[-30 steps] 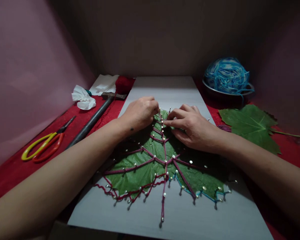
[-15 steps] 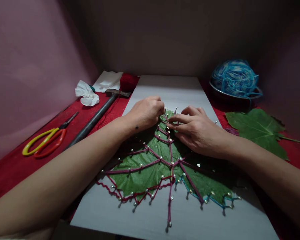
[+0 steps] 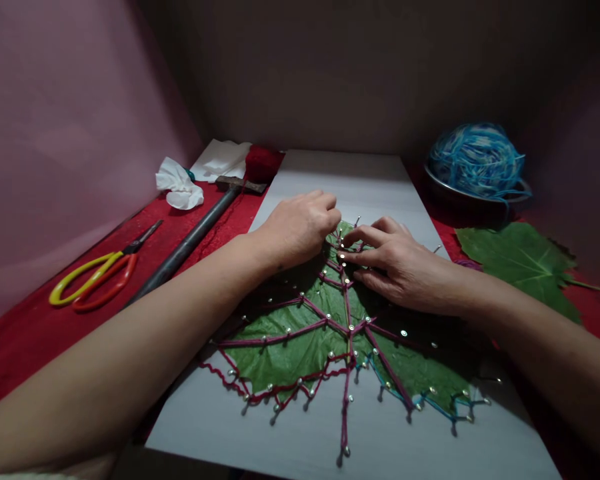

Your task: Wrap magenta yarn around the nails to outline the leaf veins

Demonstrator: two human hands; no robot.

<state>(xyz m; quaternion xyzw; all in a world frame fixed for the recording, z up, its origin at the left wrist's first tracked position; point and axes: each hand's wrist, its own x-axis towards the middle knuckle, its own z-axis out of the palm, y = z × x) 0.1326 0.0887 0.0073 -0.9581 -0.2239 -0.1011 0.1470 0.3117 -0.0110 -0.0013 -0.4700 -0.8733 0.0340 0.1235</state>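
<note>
Grip of left hand (image 3: 306, 225): curled in tightly over the upper left of the pinned leaf (image 3: 275, 360); showing only back and knuckles, so impossible to tell whether empty or pinching thread.
Grip of right hand (image 3: 403, 267): bent and partly spread, with fingertips among the nails (image 3: 404, 333) near the leaf's far tip; perhaps steadying something there, but cannot tell whether grasping any thread.
Pinned leaf: lying flat on the pale board (image 3: 350, 177) beneath both hands, apparently fastened by nails and thread; hard to make out on its right, in the arm's shadow.
Purple thread (image 3: 344, 427): stretched between nails along the midrib and side veins, seemingly laid to match them; partly covered by fingers near the tip.
Scissors (image 3: 105, 273) and hammer (image 3: 195, 237): resting left of the board on the red-covered desk (image 3: 20, 347), probably placed within easy reach; hidden behind the left forearm at the hammer's handle end.
Blue yarn ball (image 3: 477, 160): sitting in a metal bowl (image 3: 447, 191) at far right, likely to prevent rolling.
Loose leaf (image 3: 520, 257): lying right of the board, perhaps as a spare; partly blocked by the right forearm.
</note>
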